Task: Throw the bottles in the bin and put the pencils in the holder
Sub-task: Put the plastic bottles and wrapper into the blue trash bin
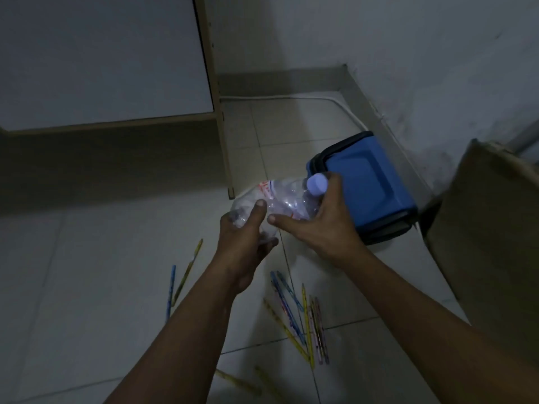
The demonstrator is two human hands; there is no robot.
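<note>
A crumpled clear plastic bottle (284,199) with a pale blue cap and a red-and-blue label is held above the floor in both hands. My left hand (243,243) grips its bottom end. My right hand (323,225) grips its neck end by the cap. Just behind the cap stands a blue bin (370,185) with a closed lid and black trim. Several coloured pencils (294,316) lie scattered on the tiles under my arms, and two more pencils (180,284) lie to the left. No pencil holder is in view.
A white cabinet (102,59) with a wooden edge stands at the upper left. A cardboard box (493,234) sits at the right, beside the bin. A white cable (291,97) runs along the wall base behind the bin. The floor is pale tile.
</note>
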